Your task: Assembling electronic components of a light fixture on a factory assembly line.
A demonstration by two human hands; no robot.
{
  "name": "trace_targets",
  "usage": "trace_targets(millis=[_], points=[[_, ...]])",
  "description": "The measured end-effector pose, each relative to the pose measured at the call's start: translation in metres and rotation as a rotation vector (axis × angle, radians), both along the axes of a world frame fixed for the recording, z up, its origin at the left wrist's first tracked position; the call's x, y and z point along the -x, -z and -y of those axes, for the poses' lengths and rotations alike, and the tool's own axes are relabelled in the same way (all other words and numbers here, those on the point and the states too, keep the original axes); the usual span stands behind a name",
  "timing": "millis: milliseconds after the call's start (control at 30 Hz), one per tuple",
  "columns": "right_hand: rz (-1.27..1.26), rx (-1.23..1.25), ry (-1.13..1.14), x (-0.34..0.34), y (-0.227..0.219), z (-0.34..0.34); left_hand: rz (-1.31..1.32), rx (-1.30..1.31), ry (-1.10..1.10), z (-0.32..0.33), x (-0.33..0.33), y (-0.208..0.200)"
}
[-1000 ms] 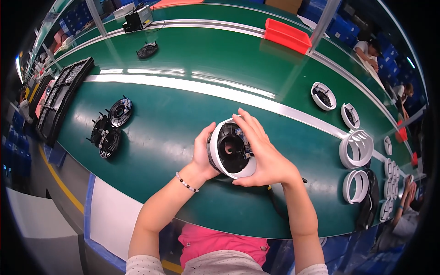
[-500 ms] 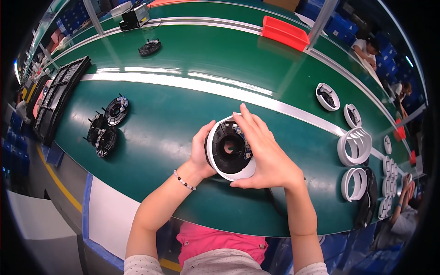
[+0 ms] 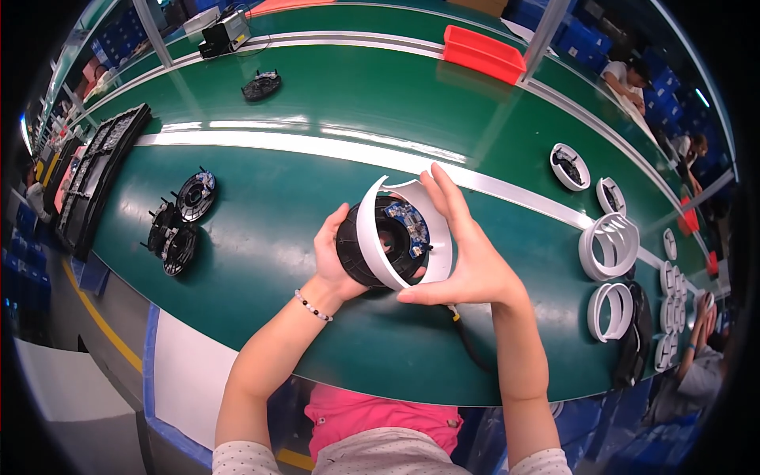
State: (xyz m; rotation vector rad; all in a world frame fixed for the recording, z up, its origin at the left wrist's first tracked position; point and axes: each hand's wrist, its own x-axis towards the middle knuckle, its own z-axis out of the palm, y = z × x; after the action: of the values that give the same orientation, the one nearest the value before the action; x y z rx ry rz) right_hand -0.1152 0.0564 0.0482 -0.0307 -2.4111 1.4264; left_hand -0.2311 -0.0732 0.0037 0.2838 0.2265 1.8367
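Observation:
My left hand [image 3: 332, 260] grips a round black plastic disc [image 3: 351, 247] by its left and lower edge. A blue circuit board [image 3: 410, 225] is mounted on the disc's right part. My right hand [image 3: 480, 255] holds a white plastic ring [image 3: 367, 229] between the thumb below and the fingers above. The ring stands tilted and shifted right, around part of the disc, whose left side sticks out past it. Whether the two touch inside is hidden. Below them on the bench lies a thin dark tool or cable [image 3: 469, 339] with a yellow part near its upper end.
Several black discs [image 3: 176, 226] lie on the left of the green bench, beside black trays [image 3: 103, 174]. Another disc [image 3: 261, 85] and a red bin [image 3: 484, 55] are farther back. White rings [image 3: 609, 247] stand at the right, near a co-worker's arm [image 3: 698, 336].
The white ring has turned and slid right relative to the black disc, so the disc's left side and more of the circuit board show. The dark item's yellow part has come into view.

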Motion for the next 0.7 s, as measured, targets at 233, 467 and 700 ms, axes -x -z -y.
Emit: trace_targets(millis=[233,467,700], points=[[0.009,-0.287,0.081,0.007,0.006,0.024,-0.098,0.205,-0.178,-0.005,-0.004,0.014],[0.008,-0.338,0.017,0.006,0.009,0.016,-0.129,0.186,-0.173,-0.005,-0.002,0.013],[-0.032,-0.271,0.057,0.013,0.025,0.016,-0.061,0.190,-0.129,-0.010,0.000,0.020]])
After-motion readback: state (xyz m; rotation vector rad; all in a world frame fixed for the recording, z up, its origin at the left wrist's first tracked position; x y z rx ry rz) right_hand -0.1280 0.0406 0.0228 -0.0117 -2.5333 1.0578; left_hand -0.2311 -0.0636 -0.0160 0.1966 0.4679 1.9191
